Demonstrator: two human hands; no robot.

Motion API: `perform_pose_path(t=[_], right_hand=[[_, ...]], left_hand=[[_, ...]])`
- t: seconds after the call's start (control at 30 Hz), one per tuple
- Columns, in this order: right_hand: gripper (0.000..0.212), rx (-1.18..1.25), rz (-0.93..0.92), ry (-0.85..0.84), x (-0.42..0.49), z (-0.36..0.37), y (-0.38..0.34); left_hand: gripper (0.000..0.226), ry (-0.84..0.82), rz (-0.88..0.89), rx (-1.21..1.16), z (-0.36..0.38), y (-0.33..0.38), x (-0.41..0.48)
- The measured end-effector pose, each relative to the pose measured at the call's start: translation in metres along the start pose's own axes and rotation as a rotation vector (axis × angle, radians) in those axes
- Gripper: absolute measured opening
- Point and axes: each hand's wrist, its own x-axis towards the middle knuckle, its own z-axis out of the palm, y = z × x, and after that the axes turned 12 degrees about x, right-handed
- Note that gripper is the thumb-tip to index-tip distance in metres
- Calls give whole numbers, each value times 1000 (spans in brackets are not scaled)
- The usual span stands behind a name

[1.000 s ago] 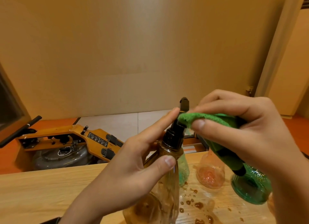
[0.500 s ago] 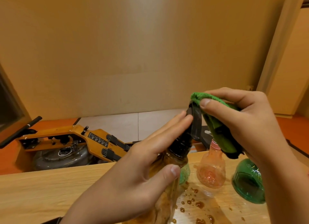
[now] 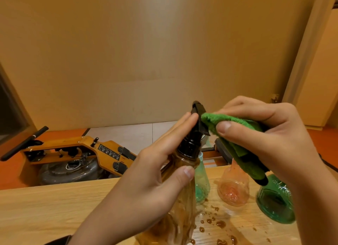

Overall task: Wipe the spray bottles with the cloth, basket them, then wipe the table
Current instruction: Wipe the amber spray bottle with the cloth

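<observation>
Vs 0.5 s ago: cloth (image 3: 236, 122) has dropped from over the top of the black sprayer head (image 3: 198, 120) to its right side, folded edge now pressed vs the head just below the tip. 1 s ago it sat lower, near the neck. So prob short up-down strokes on the head; step in hand = wiping bottle no. 1 of 4. Nothing basketed yet, and no basket in view.

Amber bottle (image 3: 182, 217) is at bottom ctr of frame, upright; can't tell if its base is on the table (image 3: 54, 208) or lifted. 3 more bottles stand right of it: a teal one (image 3: 202, 184) just behind, an orange one (image 3: 232, 186), a green one (image 3: 274, 204) at right. Brown drops (image 3: 219, 223) lie on the wood btw them, so the table wipe is still owed.

Left hand (image 3: 146, 186): clamped on the amber bottle, thumb across the shoulder, fingers nearly straight up the far side w/ tips touching the sprayer head.

Right hand (image 3: 270, 135): pinching the cloth, thumb under, fingers curled over; the rest of the cloth hangs down toward the green one.
</observation>
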Motion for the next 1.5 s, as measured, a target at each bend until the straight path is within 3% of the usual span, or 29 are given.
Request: perform_pose_path(t=[0.33, 0.53, 0.87, 1.07, 1.5], right_hand=[[15, -105, -164, 25, -1, 18, 2], [19, -396, -285, 54, -1, 25, 0], [12, -591, -458, 72, 1, 21, 11], [11, -523, -496, 108, 2, 23, 17], [11, -284, -464, 273, 2, 30, 24]], left_hand=[[82, 161, -47, 21, 10, 2, 5], [84, 213, -87, 26, 15, -1, 5], [94, 228, -184, -325, 16, 3, 9], [108, 241, -262, -493, 14, 3, 11], [99, 217, -192, -714, 16, 0, 12]])
